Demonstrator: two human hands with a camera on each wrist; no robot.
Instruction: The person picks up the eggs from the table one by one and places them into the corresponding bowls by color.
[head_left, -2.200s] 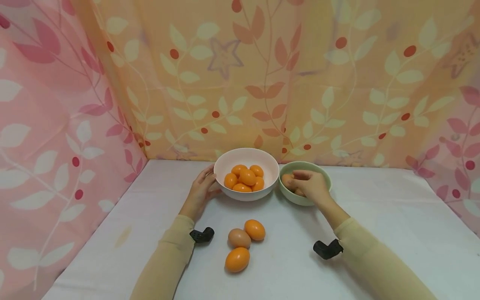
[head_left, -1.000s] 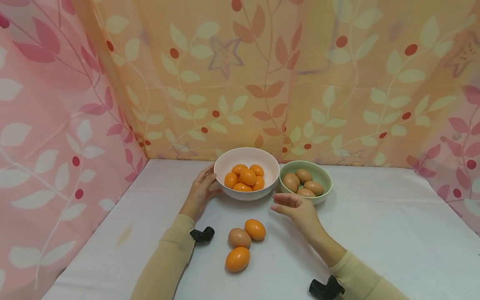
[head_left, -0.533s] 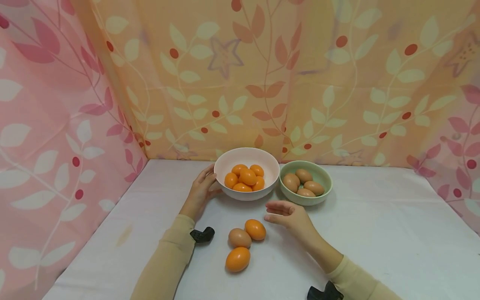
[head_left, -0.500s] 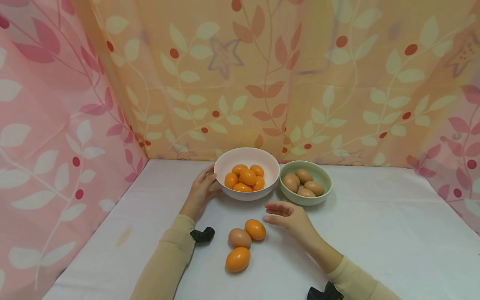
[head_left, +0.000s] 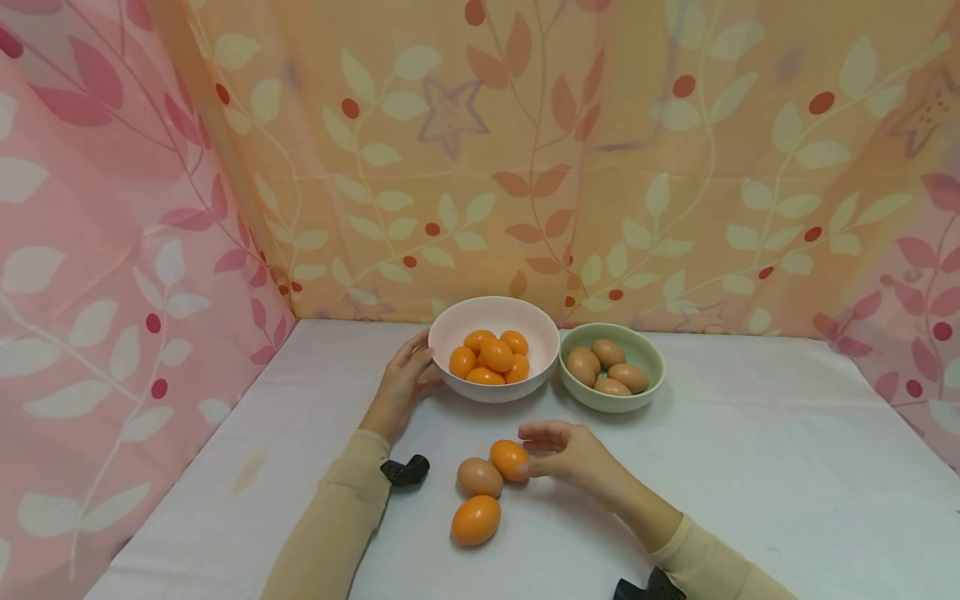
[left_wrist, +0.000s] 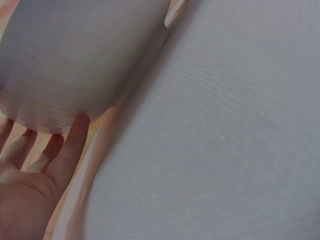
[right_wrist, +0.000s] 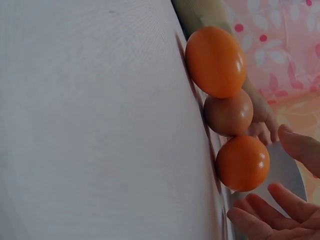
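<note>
My right hand reaches to the right side of a glossy orange egg, thumb tip overlapping its edge, fingers spread apart. In the right wrist view that egg sits between the thumb and the extended fingers, not enclosed. A brown egg and a second orange egg lie beside it in a short row on the white cloth. My left hand touches the left side of a pale pink bowl, its fingertips resting along the outer wall, as the left wrist view also shows. Several orange eggs fill the bowl's bottom.
To the right of the pink bowl, close beside it, stands a smaller green bowl with several brown eggs. A flower-patterned curtain closes off the table's back and sides. Black cameras sit at both wrists.
My right hand has left the green bowl, where it was over a brown egg, and come forward and left to the nearest orange egg. The left hand stays at the pink bowl.
</note>
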